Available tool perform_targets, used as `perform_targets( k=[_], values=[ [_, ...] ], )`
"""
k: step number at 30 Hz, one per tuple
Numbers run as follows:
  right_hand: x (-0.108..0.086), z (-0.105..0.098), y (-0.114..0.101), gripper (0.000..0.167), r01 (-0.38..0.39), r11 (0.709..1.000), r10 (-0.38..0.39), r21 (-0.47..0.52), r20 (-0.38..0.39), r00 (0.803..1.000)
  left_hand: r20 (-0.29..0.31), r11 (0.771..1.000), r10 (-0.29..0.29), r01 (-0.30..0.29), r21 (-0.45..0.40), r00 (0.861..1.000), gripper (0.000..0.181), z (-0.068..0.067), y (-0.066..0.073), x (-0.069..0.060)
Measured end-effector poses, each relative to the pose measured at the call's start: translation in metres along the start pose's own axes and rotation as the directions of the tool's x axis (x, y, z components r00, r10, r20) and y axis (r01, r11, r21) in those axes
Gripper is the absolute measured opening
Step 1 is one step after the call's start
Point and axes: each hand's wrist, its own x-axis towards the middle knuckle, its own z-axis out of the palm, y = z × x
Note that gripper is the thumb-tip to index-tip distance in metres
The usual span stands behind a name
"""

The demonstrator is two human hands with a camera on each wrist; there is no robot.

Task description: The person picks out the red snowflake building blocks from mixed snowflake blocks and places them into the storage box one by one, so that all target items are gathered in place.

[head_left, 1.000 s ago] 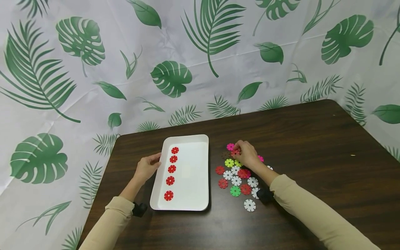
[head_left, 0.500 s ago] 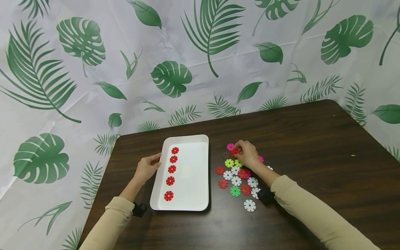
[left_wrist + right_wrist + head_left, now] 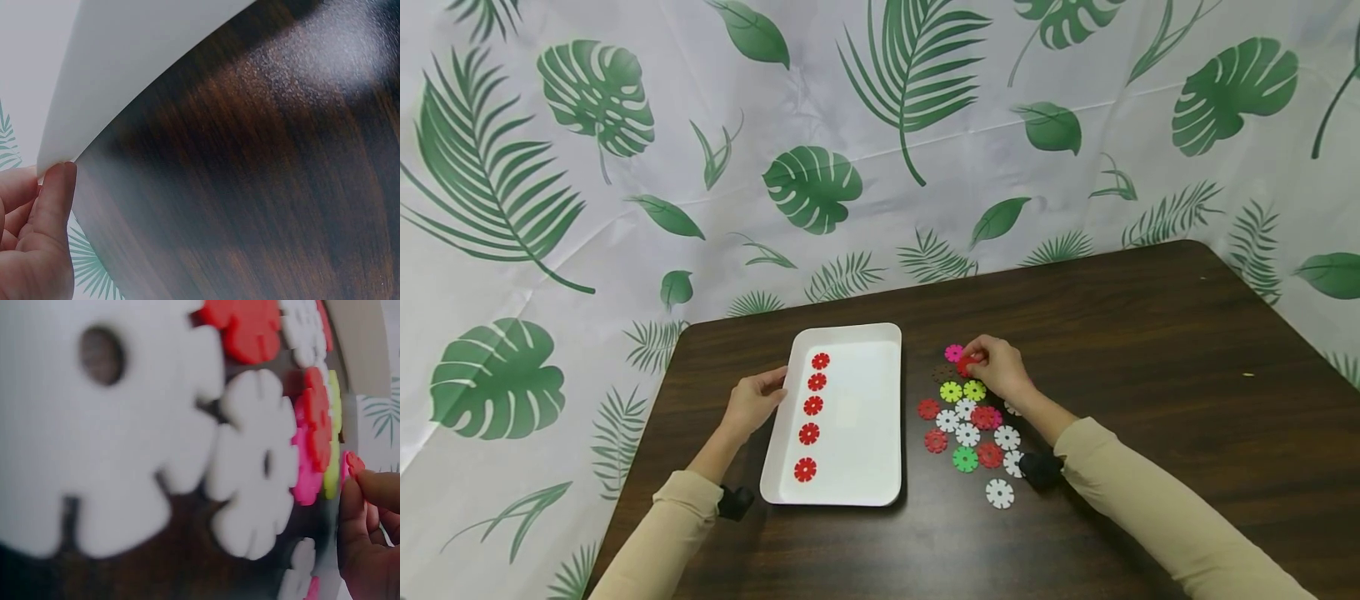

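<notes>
Currently | 2 hands (image 3: pixel 754 406) (image 3: pixel 1002 369) | 1 tray (image 3: pixel 861 442) | 5 discs (image 3: pixel 813 401) inside | 1 pinched disc (image 3: pixel 354 463)

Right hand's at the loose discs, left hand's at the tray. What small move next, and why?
Probably lift the red disc clear of the other loose discs and bring it toward the white tray. The right hand pinches it, the left hand holds the tray's edge, and the five red discs inside leave bare space to their right.
</notes>
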Motion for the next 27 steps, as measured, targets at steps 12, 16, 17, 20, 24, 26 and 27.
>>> perform_targets(
  k=[12,16,17,20,24,26,27],
  values=[
    [0.005,-0.001,-0.023,0.020,-0.083,0.977,0.070,0.197,0.073,0.995,0.001,1.000,0.005,-0.005,0.001,1.000,0.040,-0.001,0.002,-0.001],
    [0.008,0.002,-0.033,0.021,-0.083,0.960,0.060,0.266,0.095,0.994,0.006,1.000,-0.002,0.002,-0.006,1.000,0.040,-0.001,0.003,-0.002],
    [0.009,0.003,-0.036,0.021,-0.083,0.956,0.057,0.282,0.099,0.993,0.007,1.000,-0.005,0.005,-0.008,1.000,0.040,-0.001,0.003,-0.001],
    [0.013,0.007,-0.044,0.021,-0.084,0.947,0.052,0.310,0.108,0.993,0.008,1.000,-0.013,0.013,-0.012,1.000,0.040,0.000,0.002,-0.001],
    [0.017,0.013,-0.056,0.021,-0.085,0.936,0.047,0.342,0.119,0.992,0.006,1.000,-0.013,0.013,-0.012,1.000,0.040,0.000,0.002,-0.001],
    [0.019,0.017,-0.063,0.022,-0.089,0.930,0.046,0.357,0.127,0.991,0.004,1.000,-0.012,0.012,-0.011,1.000,0.040,0.000,0.002,-0.001],
    [0.020,0.019,-0.067,0.022,-0.092,0.927,0.047,0.365,0.131,0.990,0.004,1.000,-0.011,0.011,-0.011,1.000,0.040,0.000,0.002,-0.001]
  ],
)
